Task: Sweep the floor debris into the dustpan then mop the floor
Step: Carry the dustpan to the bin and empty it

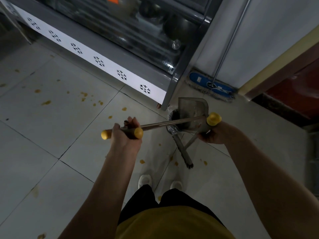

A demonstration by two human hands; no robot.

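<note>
Left hand (125,137): its fingers (133,121) are curled tight round the yellow-capped dustpan handle (164,124), whose rod runs across toward the right.
Right hand (213,135): wrapped round the stem of the broom (185,156) just under its yellow knob; the bristle head hangs below, off the floor.
Dustpan (192,106): raised and tipped on edge over the small lined bin (170,125) at the corner of the cabinet (107,54). Whether any debris is left inside it cannot be made out.
Floor (51,135): pale tiles with yellow spots (45,102) scattered to the left, ahead and round the shoes.
Mop (212,86): blue head flat on the floor against the wall, well apart from both hands.
Spill risk: the bin mouth looks narrower than the pan, so a fast or off-centre tip would likely drop debris past the rim onto the swept tiles.
Knock risk: the pan leans on or just beside the bin; a push from the long handle could topple it.
Drip risk: the dangling bristles could shed bits near the shoes.
Slip risk: if the yellow spots are wet, stepping toward the mop could smear them or cost footing.
</note>
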